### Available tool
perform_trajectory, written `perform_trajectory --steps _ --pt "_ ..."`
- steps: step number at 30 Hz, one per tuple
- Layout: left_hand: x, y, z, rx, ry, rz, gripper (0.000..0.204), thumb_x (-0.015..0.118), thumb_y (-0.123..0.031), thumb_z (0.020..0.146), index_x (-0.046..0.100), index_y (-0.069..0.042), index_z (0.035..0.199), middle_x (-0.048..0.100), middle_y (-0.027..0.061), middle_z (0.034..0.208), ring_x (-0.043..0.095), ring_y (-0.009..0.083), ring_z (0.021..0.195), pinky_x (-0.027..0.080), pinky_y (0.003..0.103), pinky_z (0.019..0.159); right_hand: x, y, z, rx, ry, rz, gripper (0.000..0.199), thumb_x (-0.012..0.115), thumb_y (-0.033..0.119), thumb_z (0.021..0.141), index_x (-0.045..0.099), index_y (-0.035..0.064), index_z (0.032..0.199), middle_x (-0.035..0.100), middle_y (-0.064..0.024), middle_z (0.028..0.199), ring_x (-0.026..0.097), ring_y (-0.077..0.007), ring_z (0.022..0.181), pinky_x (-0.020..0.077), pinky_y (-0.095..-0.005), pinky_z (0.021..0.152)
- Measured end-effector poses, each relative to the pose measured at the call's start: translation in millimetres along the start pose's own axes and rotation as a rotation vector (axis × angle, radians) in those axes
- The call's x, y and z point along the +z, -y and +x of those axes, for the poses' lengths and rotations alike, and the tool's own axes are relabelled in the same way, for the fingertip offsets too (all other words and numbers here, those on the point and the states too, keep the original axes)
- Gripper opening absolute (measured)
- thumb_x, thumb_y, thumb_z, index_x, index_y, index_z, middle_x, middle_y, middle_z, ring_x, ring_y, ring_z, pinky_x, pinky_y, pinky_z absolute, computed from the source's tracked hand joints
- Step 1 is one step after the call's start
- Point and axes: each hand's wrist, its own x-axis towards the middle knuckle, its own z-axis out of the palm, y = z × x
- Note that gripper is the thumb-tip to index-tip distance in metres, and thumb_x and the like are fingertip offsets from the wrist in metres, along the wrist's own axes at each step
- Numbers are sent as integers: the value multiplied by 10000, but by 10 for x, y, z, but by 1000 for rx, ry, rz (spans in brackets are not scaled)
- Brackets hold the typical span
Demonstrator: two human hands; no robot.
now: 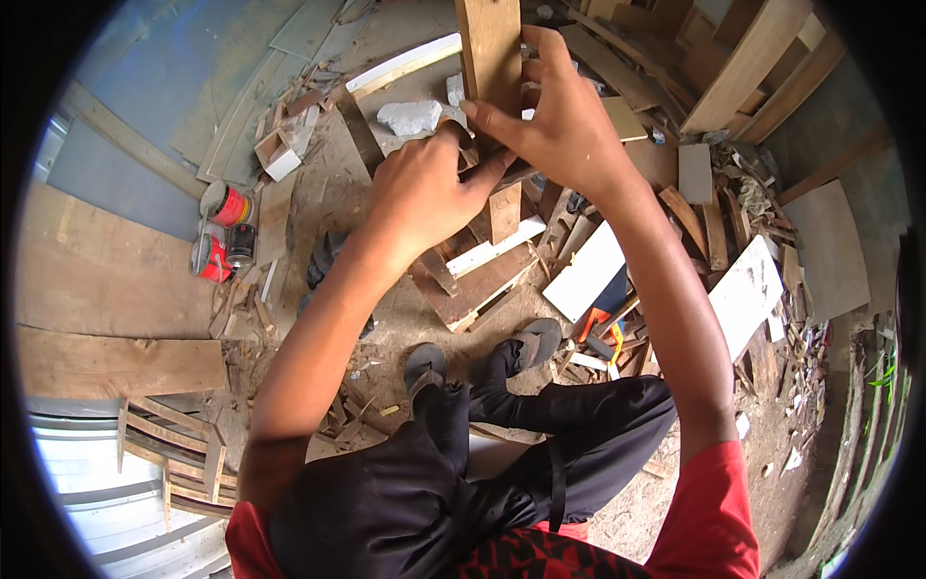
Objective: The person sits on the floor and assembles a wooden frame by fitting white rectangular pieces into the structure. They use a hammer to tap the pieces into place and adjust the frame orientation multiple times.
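An upright wooden board (pixel 492 58) rises at the top middle, its upper end cut off by the picture's edge. My right hand (pixel 564 121) grips it from the right, thumb across the near face and fingers along the far edge. Just below, my left hand (pixel 424 188) is closed at the board's lower end, fingers curled around a dark piece that my hands mostly hide; its kind I cannot make out. Beneath both hands, a short wooden post (pixel 504 214) stands by a low brown wooden block (pixel 487 280) with a white strip on it.
Red and black paint cans (pixel 230 206) stand at left near a small open box (pixel 278 156). An orange-handled saw (pixel 614 345) lies among wood scraps right of my feet, near white panels (pixel 748 289). Planks (pixel 748 68) lean at back right. A whitish lump (pixel 409 118) lies behind my left hand.
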Motion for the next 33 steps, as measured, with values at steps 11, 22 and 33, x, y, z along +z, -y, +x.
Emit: perform_trajectory --steps 11,22,33 --pt "-35 53 -27 88 21 31 558 720 -516 797 708 35 884 703 229 785 708 385 801 558 459 756 113 137 -96 1 -54 -22 685 788 244 813 344 -43 1248 682 -263 941 708 -365 945 562 -430 792" --pt "-127 65 -84 33 96 71 506 747 -418 774 692 41 981 702 255 886 682 413 902 536 468 797 185 245 -153 -38 -54 -10 712 772 209 799 322 -47 1288 681 -272 933 708 -397 927 564 -440 771" --pt "-99 86 -71 82 108 52 531 768 -418 766 673 48 1003 702 248 897 678 417 905 538 470 795 195 103 -181 -66 31 -80 648 716 282 828 318 -101 1166 634 -325 743 662 -488 715 539 -503 636"
